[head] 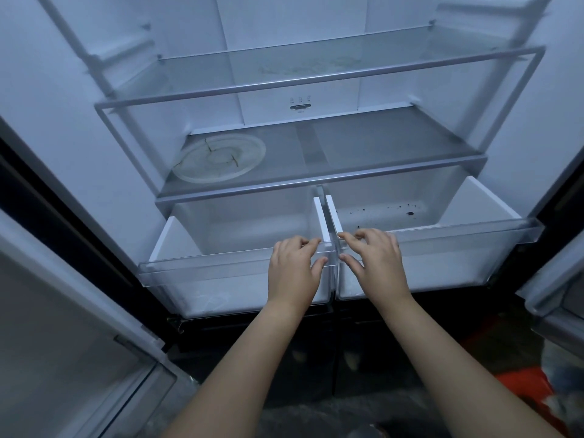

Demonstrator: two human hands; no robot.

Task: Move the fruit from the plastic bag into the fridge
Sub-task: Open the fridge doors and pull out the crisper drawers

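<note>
The fridge stands open in front of me, and its two clear crisper drawers are pulled out side by side. My left hand (292, 273) grips the front rim of the left drawer (205, 263) at its right end, fingers hooked over the edge and thumb on the front. My right hand (376, 263) holds the front rim of the right drawer (458, 235) at its left end in the same way. Both drawers hold nothing, apart from dark specks on the right one's floor. No fruit is in view. An orange-red thing (521, 387) on the floor at the lower right may be the bag.
A cracked round glass plate (218, 159) lies on the left of the lower glass shelf (395, 143). The upper glass shelf (316, 67) is bare. The left fridge door (63, 343) and the right fridge door (556, 279) stand open on either side of me.
</note>
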